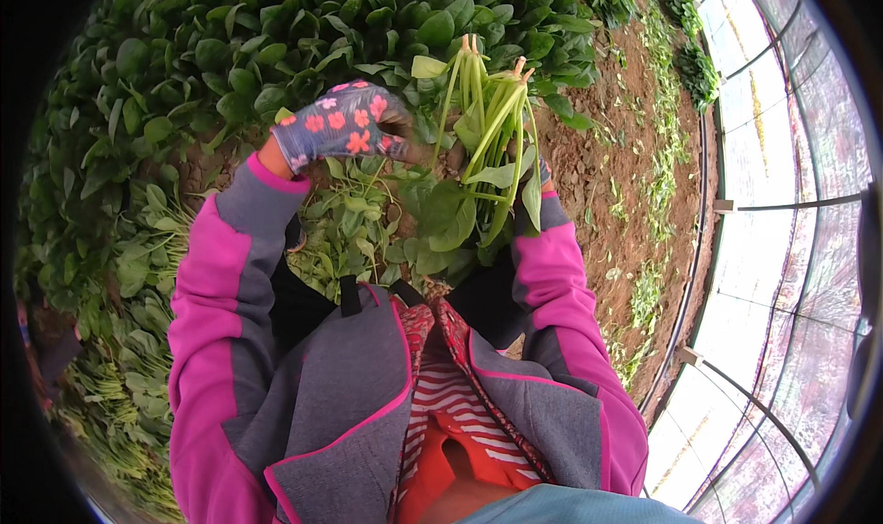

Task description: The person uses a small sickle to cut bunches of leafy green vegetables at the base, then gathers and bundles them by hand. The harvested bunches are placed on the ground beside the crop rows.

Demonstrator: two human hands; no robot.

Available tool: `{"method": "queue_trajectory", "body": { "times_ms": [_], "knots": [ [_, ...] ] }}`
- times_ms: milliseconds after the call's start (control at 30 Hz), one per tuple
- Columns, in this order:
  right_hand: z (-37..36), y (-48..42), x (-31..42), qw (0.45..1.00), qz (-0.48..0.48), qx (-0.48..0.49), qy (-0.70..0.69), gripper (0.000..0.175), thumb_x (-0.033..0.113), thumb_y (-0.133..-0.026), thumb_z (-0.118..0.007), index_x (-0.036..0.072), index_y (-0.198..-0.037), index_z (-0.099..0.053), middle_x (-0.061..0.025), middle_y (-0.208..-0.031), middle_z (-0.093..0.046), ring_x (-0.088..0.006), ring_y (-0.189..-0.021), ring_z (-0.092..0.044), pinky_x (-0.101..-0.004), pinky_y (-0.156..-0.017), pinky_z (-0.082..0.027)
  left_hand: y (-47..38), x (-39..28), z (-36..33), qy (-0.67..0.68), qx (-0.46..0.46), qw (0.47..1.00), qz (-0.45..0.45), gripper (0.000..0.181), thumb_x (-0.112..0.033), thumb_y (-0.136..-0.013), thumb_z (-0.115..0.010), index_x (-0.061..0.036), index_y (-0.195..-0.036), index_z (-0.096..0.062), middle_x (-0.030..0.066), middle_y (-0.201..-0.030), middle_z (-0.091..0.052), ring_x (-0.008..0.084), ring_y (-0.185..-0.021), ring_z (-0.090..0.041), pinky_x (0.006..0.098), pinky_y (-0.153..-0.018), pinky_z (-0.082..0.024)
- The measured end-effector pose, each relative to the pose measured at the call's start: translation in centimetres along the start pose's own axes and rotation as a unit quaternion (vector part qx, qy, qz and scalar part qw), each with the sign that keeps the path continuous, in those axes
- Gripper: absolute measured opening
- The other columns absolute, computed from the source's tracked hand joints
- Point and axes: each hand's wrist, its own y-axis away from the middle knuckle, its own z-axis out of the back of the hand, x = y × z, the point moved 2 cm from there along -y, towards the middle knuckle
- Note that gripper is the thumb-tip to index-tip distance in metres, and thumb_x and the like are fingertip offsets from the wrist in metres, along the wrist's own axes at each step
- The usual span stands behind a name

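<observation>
A bunch of spinach (pixel 493 138) is upright before me, its pinkish cut root ends at the top and its leaves hanging down. My right hand (pixel 534 169) is mostly hidden behind the stems on the bunch's right side and grips it. My left hand (pixel 352 125), in a grey glove with pink and orange flowers, is left of the bunch; its fingers are blurred and bent towards the stems. Whether they hold anything cannot be seen. Below the hands, loose pale leaves (pixel 359 214) lie on the soil.
Dense growing spinach (pixel 276 48) fills the upper left. Picked spinach (pixel 138 358) lies in heaps at the lower left. Bare brown soil (pixel 579 172) with scattered leaves (pixel 648 296) runs along the right, beside a black hose (pixel 700 227) and the plastic greenhouse wall (pixel 766 248) with its curved ribs.
</observation>
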Motion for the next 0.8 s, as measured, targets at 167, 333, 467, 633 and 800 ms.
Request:
{"method": "queue_trajectory", "body": {
  "times_ms": [167,333,467,633,800],
  "knots": [
    [0.4,-0.1,-0.4,1.0,-0.01,-0.007,0.002,0.052,0.023,-0.091,-0.053,-0.002,-0.134,-0.038,-0.0247,-0.111,-0.054,-0.0171,-0.078,-0.057,-0.0258,-0.064,-0.05,-1.6,-0.7,-0.6,0.242,-0.276,0.928,-0.057,0.025,-0.013,-0.082,-0.068,-0.0068,-0.105,-0.066,0.0117,-0.123,-0.054,0.0222,-0.103,-0.059,0.0327,-0.085,-0.052],
    [0.5,-0.5,-1.1,1.0,-0.027,-0.009,-0.002,0.051,0.021,-0.091,-0.052,-0.002,-0.134,-0.037,-0.0246,-0.112,-0.054,-0.0164,-0.077,-0.057,-0.0253,-0.063,-0.05,-2.8,-1.4,-0.8,-0.016,-0.315,0.945,-0.089,0.018,-0.014,-0.084,-0.065,-0.0045,-0.099,-0.066,0.0122,-0.126,-0.051,0.0204,-0.098,-0.059,0.0341,-0.083,-0.05],
    [0.8,-0.6,-1.3,0.999,-0.032,-0.012,-0.007,0.05,0.019,-0.091,-0.052,-0.002,-0.134,-0.037,-0.0246,-0.113,-0.053,-0.0159,-0.077,-0.056,-0.0249,-0.063,-0.05,-2.4,-0.3,-0.6,0.163,-0.275,0.946,-0.058,0.015,-0.015,-0.087,-0.063,-0.0011,-0.094,-0.064,0.0107,-0.127,-0.05,0.015,-0.09,-0.058,0.0309,-0.079,-0.049],
    [1.7,-0.7,-1.7,0.999,-0.044,-0.015,-0.026,0.05,0.018,-0.091,-0.052,-0.002,-0.134,-0.037,-0.0245,-0.114,-0.052,-0.0152,-0.076,-0.055,-0.0243,-0.062,-0.049,-0.8,1.5,1.2,0.177,-0.333,0.925,-0.047,0.025,-0.012,-0.088,-0.06,-0.0001,-0.11,-0.056,0.0102,-0.115,-0.057,0.0149,-0.095,-0.058,0.0293,-0.08,-0.049],
    [3.2,-1.7,-2.0,0.996,-0.063,-0.018,-0.057,0.049,0.016,-0.091,-0.051,-0.002,-0.134,-0.036,-0.0245,-0.115,-0.051,-0.0145,-0.076,-0.055,-0.0238,-0.062,-0.049,0.3,2.6,1.1,0.203,-0.363,0.909,0.004,0.024,-0.012,-0.093,-0.057,0.0002,-0.114,-0.058,0.0044,-0.108,-0.06,0.0065,-0.088,-0.056,0.0229,-0.075,-0.047]
  ]
}}
